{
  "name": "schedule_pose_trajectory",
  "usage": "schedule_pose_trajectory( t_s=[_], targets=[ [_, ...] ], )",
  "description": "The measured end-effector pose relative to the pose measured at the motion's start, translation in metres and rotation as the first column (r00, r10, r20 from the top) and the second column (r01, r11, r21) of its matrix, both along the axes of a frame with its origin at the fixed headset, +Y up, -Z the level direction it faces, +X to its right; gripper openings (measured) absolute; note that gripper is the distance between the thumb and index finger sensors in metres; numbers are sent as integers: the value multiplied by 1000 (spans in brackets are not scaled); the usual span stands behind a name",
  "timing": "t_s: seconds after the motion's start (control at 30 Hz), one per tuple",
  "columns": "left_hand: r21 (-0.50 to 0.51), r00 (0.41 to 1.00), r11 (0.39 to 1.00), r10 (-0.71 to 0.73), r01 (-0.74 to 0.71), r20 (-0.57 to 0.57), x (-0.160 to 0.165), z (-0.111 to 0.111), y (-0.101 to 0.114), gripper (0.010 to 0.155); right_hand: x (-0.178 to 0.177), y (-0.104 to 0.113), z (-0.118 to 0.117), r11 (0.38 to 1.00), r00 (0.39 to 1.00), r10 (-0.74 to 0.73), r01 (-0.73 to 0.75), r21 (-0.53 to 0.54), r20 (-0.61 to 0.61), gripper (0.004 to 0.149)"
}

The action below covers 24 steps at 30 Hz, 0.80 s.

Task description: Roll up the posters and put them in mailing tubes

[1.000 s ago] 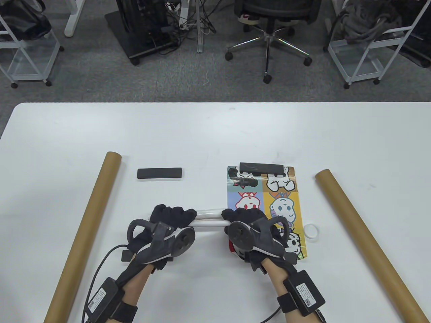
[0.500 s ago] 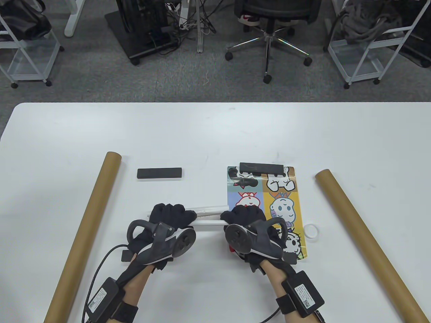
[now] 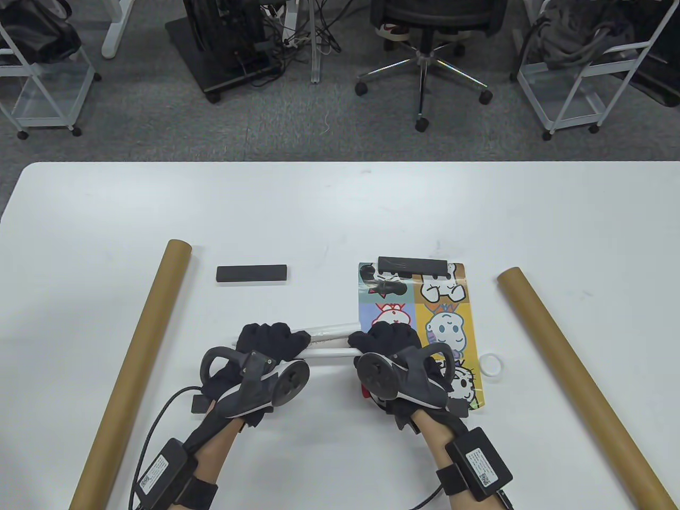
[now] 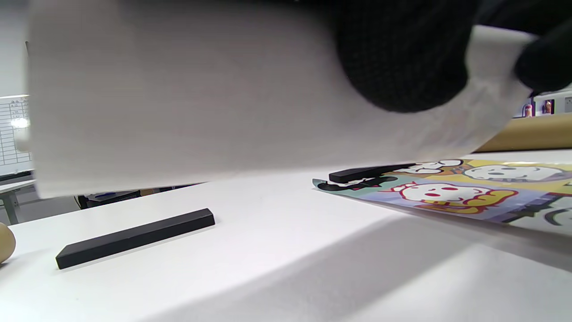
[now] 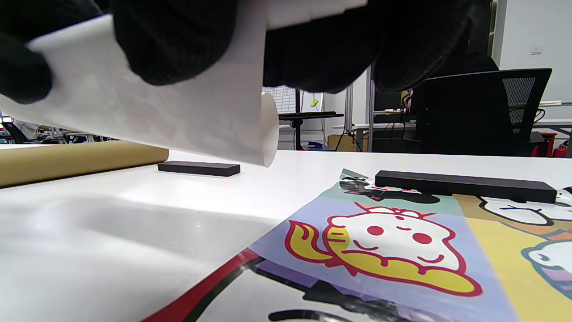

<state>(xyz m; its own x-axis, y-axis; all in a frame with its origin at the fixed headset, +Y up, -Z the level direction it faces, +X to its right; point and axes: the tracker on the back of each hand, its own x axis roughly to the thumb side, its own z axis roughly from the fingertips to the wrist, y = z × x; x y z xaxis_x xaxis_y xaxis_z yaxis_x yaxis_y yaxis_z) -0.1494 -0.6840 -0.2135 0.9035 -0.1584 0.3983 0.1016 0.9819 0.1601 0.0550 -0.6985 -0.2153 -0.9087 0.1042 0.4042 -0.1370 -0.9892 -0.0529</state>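
Both hands grip one rolled white poster (image 3: 330, 340) just above the table, the left hand (image 3: 272, 342) at its left end and the right hand (image 3: 387, 340) at its right end. The roll fills the top of the left wrist view (image 4: 187, 98) and shows in the right wrist view (image 5: 178, 103). A flat cartoon poster (image 3: 435, 313) lies under the right hand, with a black bar (image 3: 411, 264) on its far edge. One brown mailing tube (image 3: 141, 350) lies at the left, another (image 3: 574, 372) at the right.
A second black bar (image 3: 252, 273) lies on the table beyond the left hand. A white tube cap (image 3: 491, 365) sits between the flat poster and the right tube. An office chair and wire carts stand on the floor beyond the table.
The roll's right end has lifted and tilted slightly away from me, loosening into two visible layers. Both hands stay in nearly the same place on the roll.
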Motion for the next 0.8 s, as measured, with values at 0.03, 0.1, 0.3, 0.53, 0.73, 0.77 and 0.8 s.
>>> schedule_pose_trajectory(
  t_s=[0.03,0.1,0.3,0.53,0.73,0.77,0.8],
  targets=[
    [-7,1000,1000,3,-3,-1,0,0,0,59,0,0,0,1000,1000,2,-2,3,1,54],
    [-5,1000,1000,6,-6,-1,-1,0,0,61,0,0,0,1000,1000,4,-4,-1,1,55],
    [-27,999,999,46,-46,-5,0,-1,0,61,0,-1,-1,1000,1000,14,-14,-15,9,52],
    [0,1000,1000,-30,30,0,3,1,-1,52,0,-1,0,1000,1000,6,-6,-14,-9,49],
    [-22,1000,1000,-14,14,0,1,0,-3,49,-1,-3,0,1000,1000,19,-19,-12,-2,46],
    [-10,1000,1000,-22,22,0,2,0,-2,49,-2,-3,0,1000,1000,17,-17,-8,-3,46],
    [-1,1000,1000,-28,28,-2,2,1,-2,49,-2,-3,0,1000,1000,12,-12,-8,-3,46]
  ],
)
